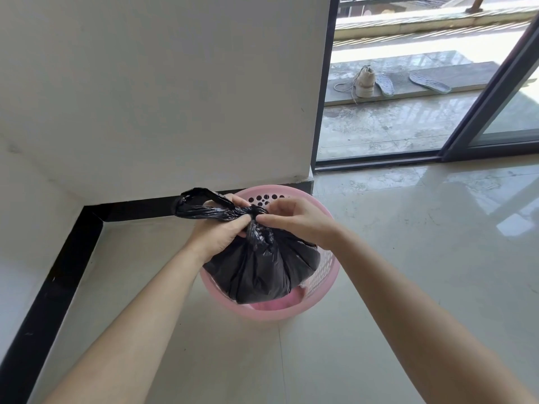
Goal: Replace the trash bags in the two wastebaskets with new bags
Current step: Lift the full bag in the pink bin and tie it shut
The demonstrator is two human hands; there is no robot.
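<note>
A full black trash bag (259, 269) hangs partly inside a pink perforated wastebasket (326, 272) that stands on the floor by the wall corner. The bag's neck is gathered and twisted. My left hand (221, 228) grips the twisted neck, and the loose end of the bag sticks out to the left of it. My right hand (294, 220) pinches the same neck from the right with its fingertips. Something pink and white lies at the basket's bottom under the bag. Only this one wastebasket is in view.
A white wall (163, 91) with a black baseboard (58, 275) runs behind and to the left. An open sliding glass door (490, 112) at the right leads to a balcony with a shoe (364, 83) and two insoles. Glossy tile floor (408, 243) spreads to the right.
</note>
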